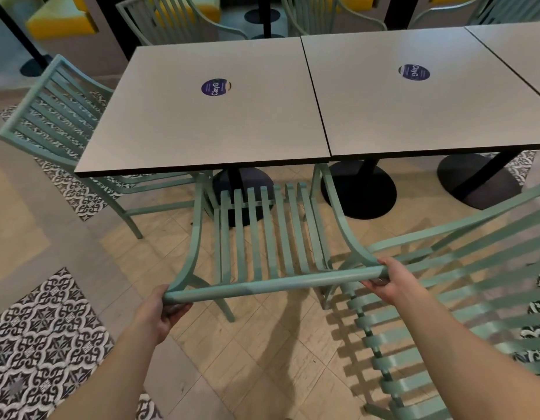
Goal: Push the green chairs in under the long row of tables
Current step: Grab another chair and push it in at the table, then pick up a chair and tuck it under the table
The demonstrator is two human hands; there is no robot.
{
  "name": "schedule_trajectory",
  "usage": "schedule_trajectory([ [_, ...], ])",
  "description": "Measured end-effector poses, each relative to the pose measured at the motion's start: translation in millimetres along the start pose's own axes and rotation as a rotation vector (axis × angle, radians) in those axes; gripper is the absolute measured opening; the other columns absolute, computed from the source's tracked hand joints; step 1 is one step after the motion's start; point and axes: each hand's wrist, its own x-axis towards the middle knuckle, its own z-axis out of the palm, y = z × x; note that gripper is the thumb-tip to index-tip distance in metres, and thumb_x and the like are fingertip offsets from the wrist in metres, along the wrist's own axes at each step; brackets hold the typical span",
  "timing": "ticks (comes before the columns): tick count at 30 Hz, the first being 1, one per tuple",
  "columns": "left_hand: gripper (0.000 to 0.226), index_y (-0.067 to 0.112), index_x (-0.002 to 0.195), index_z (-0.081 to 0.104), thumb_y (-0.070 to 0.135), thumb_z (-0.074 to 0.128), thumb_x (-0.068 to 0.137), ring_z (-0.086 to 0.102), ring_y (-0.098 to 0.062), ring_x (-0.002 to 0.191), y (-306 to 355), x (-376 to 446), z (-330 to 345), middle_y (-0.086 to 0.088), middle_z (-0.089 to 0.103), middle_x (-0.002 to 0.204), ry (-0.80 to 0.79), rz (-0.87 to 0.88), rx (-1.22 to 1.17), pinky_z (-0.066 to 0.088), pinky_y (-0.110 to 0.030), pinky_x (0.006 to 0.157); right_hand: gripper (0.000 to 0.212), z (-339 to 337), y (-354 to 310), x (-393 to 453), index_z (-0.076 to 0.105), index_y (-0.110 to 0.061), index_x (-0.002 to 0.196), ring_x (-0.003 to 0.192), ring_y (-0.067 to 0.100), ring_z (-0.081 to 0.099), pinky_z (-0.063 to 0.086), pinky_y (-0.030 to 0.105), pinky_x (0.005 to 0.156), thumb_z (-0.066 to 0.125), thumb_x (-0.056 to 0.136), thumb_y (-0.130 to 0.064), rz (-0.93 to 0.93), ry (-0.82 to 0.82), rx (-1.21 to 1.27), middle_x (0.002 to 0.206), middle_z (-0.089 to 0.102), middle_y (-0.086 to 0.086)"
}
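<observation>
The row of grey tables [220, 116] fills the upper frame. A green slatted chair [262, 234] at centre is only part-way under, its seat front at the table edge; another chair [444, 313] at lower right looks untouched. The left hand [159, 313] and right hand [390, 280] curl round its top rail [275, 284], one at each end.

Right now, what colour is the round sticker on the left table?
The round sticker is dark blue with white lettering, seen best in the head view.

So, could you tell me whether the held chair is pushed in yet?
Partly: the chair has only its front under the table.
</observation>
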Motion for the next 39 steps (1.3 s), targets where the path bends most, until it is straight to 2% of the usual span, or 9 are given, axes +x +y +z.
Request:
schedule_trajectory([
  [3,0.041,0.002,0.12,0.054,0.033,0.06,0.094,0.066,-0.034,0.095,-2,3,-4,-0.024,0.064,0.113,-0.006,-0.018,0.038,0.054,-0.042,0.075,0.034,-5,0,3,0.05,-0.006,0.122,0.098,0.038,0.062,0.051,0.061,0.076,0.06,0.091,-0.017,0.018,-0.005,-0.055,0.116,0.058,0.018],
  [5,0.04,0.007,0.112,0.055,0.039,0.064,0.09,0.065,-0.036,0.101,0,3,-5,-0.021,0.064,0.116,-0.021,0.0,0.058,0.055,-0.047,0.081,0.038,-8,1,6,0.052,-0.007,0.122,0.108,0.04,0.058,0.046,0.065,0.086,0.063,0.089,-0.023,0.006,0.002,-0.13,0.119,0.059,0.015],
  [10,0.073,0.011,0.137,0.045,0.058,0.061,0.082,0.056,-0.041,0.114,-22,-6,-13,-0.02,0.055,0.13,-0.177,-0.028,0.105,0.048,-0.056,0.092,0.078,-25,13,0,0.038,-0.011,0.143,0.129,0.036,0.043,0.031,0.058,0.108,0.052,0.087,-0.063,-0.143,-0.011,-0.203,0.134,0.048,0.013],
  [14,0.094,0.014,0.146,0.035,0.061,0.065,0.071,0.052,-0.038,0.121,-66,-21,0,-0.016,0.051,0.137,-0.392,-0.16,0.335,0.044,-0.058,0.099,0.083,-70,38,-17,0.029,-0.009,0.149,0.135,0.038,0.037,0.028,0.055,0.11,0.035,0.091,-0.068,-0.125,-0.006,-0.268,0.148,0.037,0.019],
  [19,0.066,0.02,0.134,0.047,0.056,0.06,0.081,0.057,-0.03,0.116,-105,-52,75,-0.01,0.057,0.13,-0.553,-0.157,0.546,0.049,-0.049,0.092,0.074,-121,47,-36,0.03,-0.013,0.149,0.127,0.034,0.046,0.034,0.049,0.107,0.038,0.093,-0.062,-0.113,-0.048,-0.338,0.147,0.04,0.016],
  [28,0.037,0.023,0.119,0.056,0.048,0.055,0.092,0.058,-0.017,0.108,-177,-90,168,0.001,0.061,0.117,-0.694,0.182,1.333,0.047,-0.04,0.096,0.07,-218,61,-68,0.04,-0.013,0.144,0.129,0.031,0.045,0.035,0.042,0.108,0.051,0.09,-0.057,-0.379,0.235,-0.77,0.145,0.045,0.011],
  [31,0.036,0.032,0.109,0.062,0.057,0.057,0.084,0.061,-0.014,0.098,-213,-123,204,0.005,0.065,0.109,-0.808,0.291,1.569,0.05,-0.037,0.089,0.07,-280,54,-84,0.038,-0.015,0.145,0.128,0.032,0.047,0.038,0.04,0.105,0.052,0.09,-0.056,-0.369,0.359,-0.773,0.143,0.048,0.013],
  [35,0.03,0.013,0.112,0.065,0.035,0.059,0.093,0.058,-0.02,0.079,-273,-175,261,-0.007,0.062,0.095,-0.936,0.382,1.692,0.039,-0.024,0.058,0.069,-361,35,-100,0.038,-0.013,0.146,0.131,0.03,0.045,0.035,0.036,0.104,0.052,0.092,-0.053,-0.411,0.473,-0.788,0.147,0.044,0.012],
  [39,0.039,0.017,0.11,0.068,0.049,0.058,0.09,0.062,-0.027,0.106,-349,-232,324,-0.008,0.069,0.108,-1.051,0.632,1.862,0.045,-0.029,0.08,0.07,-452,-5,-109,0.036,-0.015,0.147,0.127,0.029,0.049,0.04,0.035,0.103,0.052,0.091,-0.054,-0.438,0.536,-0.818,0.145,0.046,0.011],
])
